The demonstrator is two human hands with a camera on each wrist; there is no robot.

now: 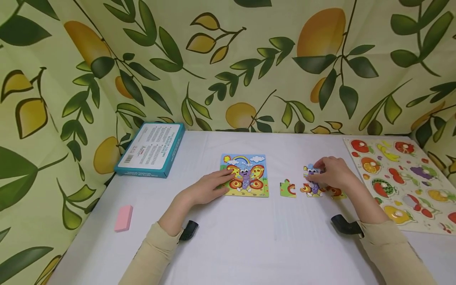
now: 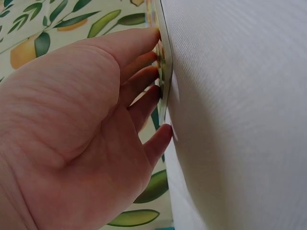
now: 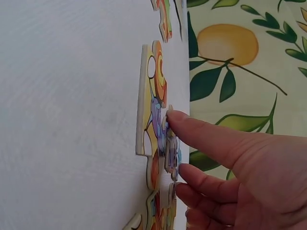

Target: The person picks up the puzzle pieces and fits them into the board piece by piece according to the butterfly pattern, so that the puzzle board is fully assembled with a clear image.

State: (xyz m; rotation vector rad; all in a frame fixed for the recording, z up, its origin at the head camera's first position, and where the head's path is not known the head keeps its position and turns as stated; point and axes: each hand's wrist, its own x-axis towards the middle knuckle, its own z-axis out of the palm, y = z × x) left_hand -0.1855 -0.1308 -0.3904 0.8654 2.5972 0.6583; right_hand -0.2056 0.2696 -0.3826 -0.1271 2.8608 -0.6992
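A square butterfly picture puzzle lies near the middle of the table. My left hand rests at its left edge with fingers extended; in the left wrist view the fingertips touch the board's side. Further right, my right hand pinches a puzzle piece with the butterfly's face between thumb and fingers. Just below it sits a piece with the butterfly's lower body. A green piece with a red curve lies to the left, and an orange-patterned piece is partly hidden under the right hand.
At the back left lies a teal-edged box with printed text. A pink block is near the left table edge. On the right, a large fruit board extends beside the right forearm. Patterned fabric hangs behind the table.
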